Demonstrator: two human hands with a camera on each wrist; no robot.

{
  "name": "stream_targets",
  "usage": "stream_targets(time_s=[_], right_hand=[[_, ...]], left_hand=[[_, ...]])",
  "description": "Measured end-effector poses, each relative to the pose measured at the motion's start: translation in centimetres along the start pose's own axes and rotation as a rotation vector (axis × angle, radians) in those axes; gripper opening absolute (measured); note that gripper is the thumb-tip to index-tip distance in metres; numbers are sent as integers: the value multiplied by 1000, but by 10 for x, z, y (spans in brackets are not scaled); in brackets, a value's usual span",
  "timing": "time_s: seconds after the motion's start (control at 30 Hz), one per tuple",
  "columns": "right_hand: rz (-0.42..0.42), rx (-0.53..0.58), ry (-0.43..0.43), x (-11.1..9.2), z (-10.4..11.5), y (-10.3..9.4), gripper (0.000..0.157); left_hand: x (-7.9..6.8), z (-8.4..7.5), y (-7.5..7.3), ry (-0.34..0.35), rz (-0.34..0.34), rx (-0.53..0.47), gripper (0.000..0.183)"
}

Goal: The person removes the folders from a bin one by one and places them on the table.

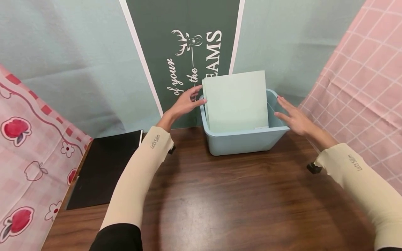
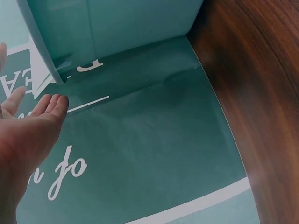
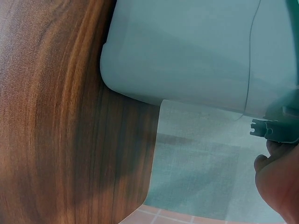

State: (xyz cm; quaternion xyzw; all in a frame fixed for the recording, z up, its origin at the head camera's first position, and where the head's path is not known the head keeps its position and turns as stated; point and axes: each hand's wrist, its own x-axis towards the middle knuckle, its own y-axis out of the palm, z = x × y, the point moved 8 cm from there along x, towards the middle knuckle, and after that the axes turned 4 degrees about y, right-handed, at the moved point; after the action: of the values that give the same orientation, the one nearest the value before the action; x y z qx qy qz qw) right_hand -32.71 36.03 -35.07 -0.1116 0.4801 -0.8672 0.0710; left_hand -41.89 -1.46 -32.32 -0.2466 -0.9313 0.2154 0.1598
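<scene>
Several pale green flat sheets or folders stand upright, leaning slightly, in a light blue plastic bin. In the head view, my left hand is at their left edge, with fingers and thumb apart. The left wrist view shows that hand with its palm turned up near the bin's rim, gripping nothing visible. My right hand is at the bin's right rim, fingers extended. Only part of this hand shows in the right wrist view, below a notched bit of the rim.
A black flat board or folder lies on the brown wooden table at the left. Behind the bin hangs a green cloth with white lettering. Pink patterned cloths border the left and right sides.
</scene>
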Motion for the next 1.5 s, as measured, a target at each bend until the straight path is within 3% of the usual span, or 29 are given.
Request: stream_targets(time_s=[0.27,0.6,1.0,1.23,1.5], right_hand=[[1,5,1,-1,0,0,68],[-1,21,-5,1,1,2,67],[1,37,3,1,4,-1,65],[-4,28,5,2,5,0,66],[9,33,24,4,8,0,64]], left_hand=[[10,2,3,4,-22,29,74],[17,3,12,-11,-22,-34,73],[19,-1,11,8,-63,86,73],[18,-10,12,66,-82,140,72],[17,-24,21,133,-69,54,74]])
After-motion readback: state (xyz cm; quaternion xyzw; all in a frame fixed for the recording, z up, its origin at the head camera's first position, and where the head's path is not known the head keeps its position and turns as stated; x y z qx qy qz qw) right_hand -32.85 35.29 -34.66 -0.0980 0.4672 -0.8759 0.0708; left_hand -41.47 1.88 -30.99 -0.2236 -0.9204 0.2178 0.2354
